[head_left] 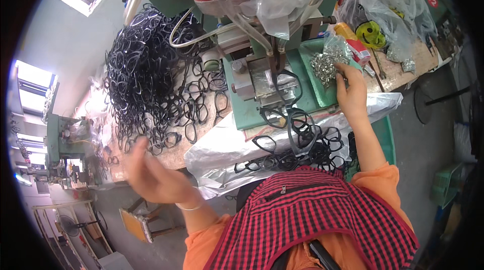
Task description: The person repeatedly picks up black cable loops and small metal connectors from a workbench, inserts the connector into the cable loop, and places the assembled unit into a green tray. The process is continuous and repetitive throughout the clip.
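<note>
My right hand [352, 90] reaches over a green tray [328, 99] on the right of the press, its thumb and fingertips bent in at a heap of small silvery metal parts [325, 70]. Whatever lies between those fingertips is too small to make out. Off to the left, my left hand [157, 175] is blurred by motion, with fingers stretched out and no object visible in it. Black eyeglass frames [290, 103] hang at the front of the press [267, 81]. More black frames [315, 151] lie across a silver sheet [222, 161] at my lap.
A large heap of black eyeglass frames [143, 63] covers the bench at left. Clear hoses [242, 23] and a plastic bag [277, 0] hang over the press. At right are plastic bags [416, 15], a red and white container [358, 51] and a thin tool [377, 71].
</note>
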The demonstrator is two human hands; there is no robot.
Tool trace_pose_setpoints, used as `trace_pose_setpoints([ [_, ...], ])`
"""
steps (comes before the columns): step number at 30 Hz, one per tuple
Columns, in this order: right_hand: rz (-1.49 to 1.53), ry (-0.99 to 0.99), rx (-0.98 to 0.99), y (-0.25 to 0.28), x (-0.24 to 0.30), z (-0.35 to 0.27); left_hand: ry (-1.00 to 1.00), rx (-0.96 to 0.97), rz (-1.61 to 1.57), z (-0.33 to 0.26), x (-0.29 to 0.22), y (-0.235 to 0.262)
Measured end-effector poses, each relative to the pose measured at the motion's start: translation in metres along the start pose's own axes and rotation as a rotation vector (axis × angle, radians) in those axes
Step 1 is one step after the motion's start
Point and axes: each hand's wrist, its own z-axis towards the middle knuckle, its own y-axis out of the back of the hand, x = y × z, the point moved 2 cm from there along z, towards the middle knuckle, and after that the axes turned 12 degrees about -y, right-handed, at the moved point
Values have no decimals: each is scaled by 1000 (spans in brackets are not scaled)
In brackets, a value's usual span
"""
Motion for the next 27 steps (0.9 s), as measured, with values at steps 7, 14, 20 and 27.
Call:
trace_pose_setpoints([
  [7, 61, -40, -7, -7, 12, 13, 452, 943, 411, -84, 111, -60],
  [14, 74, -235, -72, 35, -19, -23, 345, 657, 258, -119, 115, -66],
  [20, 228, -363, -58, 51, -26, -41, 429, 585, 640, -82, 161, -33],
  [27, 731, -120, 326, 16, 96, 24, 243, 519, -3, -118, 137, -107],
])
